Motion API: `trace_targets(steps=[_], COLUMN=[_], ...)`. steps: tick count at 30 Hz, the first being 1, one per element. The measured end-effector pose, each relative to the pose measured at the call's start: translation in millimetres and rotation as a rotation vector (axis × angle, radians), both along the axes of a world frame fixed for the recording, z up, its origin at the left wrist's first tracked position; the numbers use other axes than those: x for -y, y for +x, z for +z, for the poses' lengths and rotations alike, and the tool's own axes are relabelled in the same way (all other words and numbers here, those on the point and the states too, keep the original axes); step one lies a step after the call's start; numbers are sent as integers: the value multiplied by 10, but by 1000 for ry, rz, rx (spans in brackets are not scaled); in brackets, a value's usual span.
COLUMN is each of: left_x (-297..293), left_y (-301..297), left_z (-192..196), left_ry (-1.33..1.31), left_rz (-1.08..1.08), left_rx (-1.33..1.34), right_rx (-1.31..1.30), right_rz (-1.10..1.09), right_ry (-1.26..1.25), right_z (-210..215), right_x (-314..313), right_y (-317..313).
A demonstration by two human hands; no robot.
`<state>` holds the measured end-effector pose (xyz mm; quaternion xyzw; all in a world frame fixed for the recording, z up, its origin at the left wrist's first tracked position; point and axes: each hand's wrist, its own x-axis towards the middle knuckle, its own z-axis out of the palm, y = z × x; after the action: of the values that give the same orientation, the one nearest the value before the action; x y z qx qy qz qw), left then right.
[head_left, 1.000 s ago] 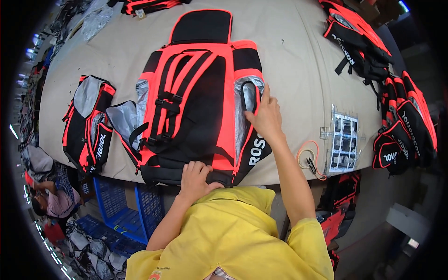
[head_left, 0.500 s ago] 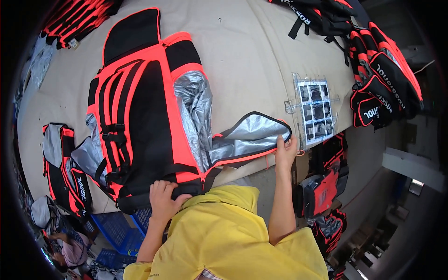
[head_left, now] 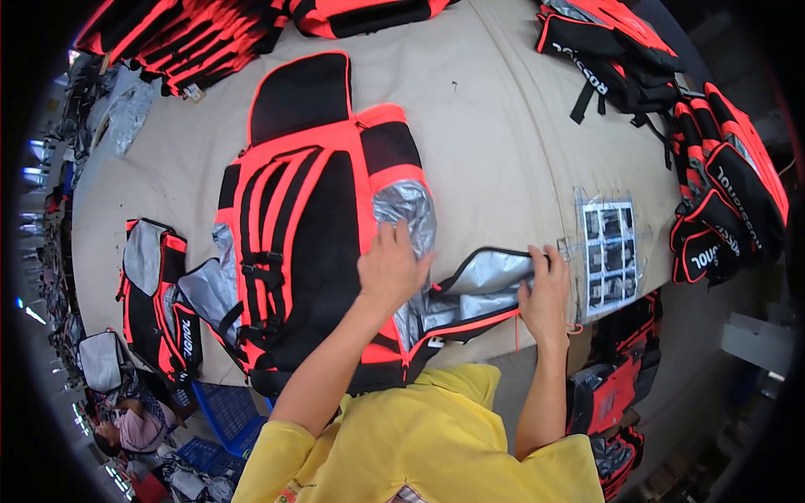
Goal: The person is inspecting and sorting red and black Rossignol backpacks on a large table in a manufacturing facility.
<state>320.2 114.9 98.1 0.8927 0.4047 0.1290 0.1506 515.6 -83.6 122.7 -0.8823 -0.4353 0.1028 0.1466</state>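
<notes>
A large black and orange-red backpack lies on the beige-covered table with its straps facing up and its top lid spread away from me. Along its right side a silver-lined flap hangs unzipped and folded outward. My right hand grips this flap's far end, fingers curled over the dark edge. My left hand rests on the crumpled silver lining at the bag's right side, fingers stretched and thumb apart. What lies under its palm is hidden.
A smaller black and orange bag sits at the left. More bags are piled at the right edge, and a stack stands far left. A taped picture sheet is on the table's right. Blue crates and a person are at lower left.
My left hand has moved from the bag's near edge up onto the silver lining. My right hand still holds the flap's end. The whole view has shifted, with the scene now lower and further right.
</notes>
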Motion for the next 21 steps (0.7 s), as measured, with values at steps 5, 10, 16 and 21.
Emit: trace_targets(steps=[5, 10, 16, 21], left_x=[-210, -388, -332, -325], left_y=[26, -684, -989, -1083], left_z=[-509, -699, -408, -363], left_ry=[-282, -1162, -1624, -1665], left_rz=[26, 222, 482, 472], left_rx=[-330, 508, 1421, 1394], right_rx=[-37, -281, -721, -705], right_rz=[175, 107, -138, -67], right_ry=[-301, -212, -85, -43], right_z=[123, -268, -482, -404], right_x=[-331, -180, 45, 31], right_y=[48, 118, -8, 11])
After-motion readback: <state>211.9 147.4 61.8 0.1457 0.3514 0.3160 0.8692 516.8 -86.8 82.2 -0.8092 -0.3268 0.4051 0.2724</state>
